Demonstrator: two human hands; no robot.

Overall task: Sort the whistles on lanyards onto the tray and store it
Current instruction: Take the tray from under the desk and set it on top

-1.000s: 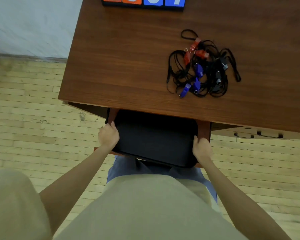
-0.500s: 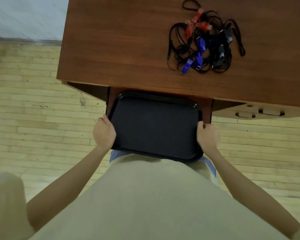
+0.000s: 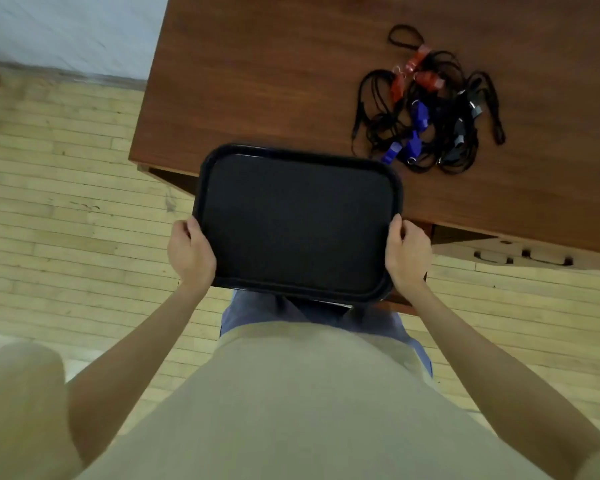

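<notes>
The left hand grips the left rim of the black tray, thumb over the edge and fingers hidden beneath; the right hand grips the right rim the same way. Between them the tray sits roughly level, its far edge over the near edge of the bench, its near edge out above the person's lap. Whether it rests on the wood or hangs just above it cannot be told.

The tray carries nothing, so by my reading the task is at its start: no sorting is done, and setting the tray down, loading it and storing it are all left.

The whistles on lanyards lie in one tangled heap on the bench, beyond and to the right of the tray's far right corner, close to it. Red, blue and dark whistles show among looped black cords, which will likely need teasing apart.

Under the bench edge on the right sit drawer handles. A pale plank floor spreads to the left. Nothing lies between tray and heap.
</notes>
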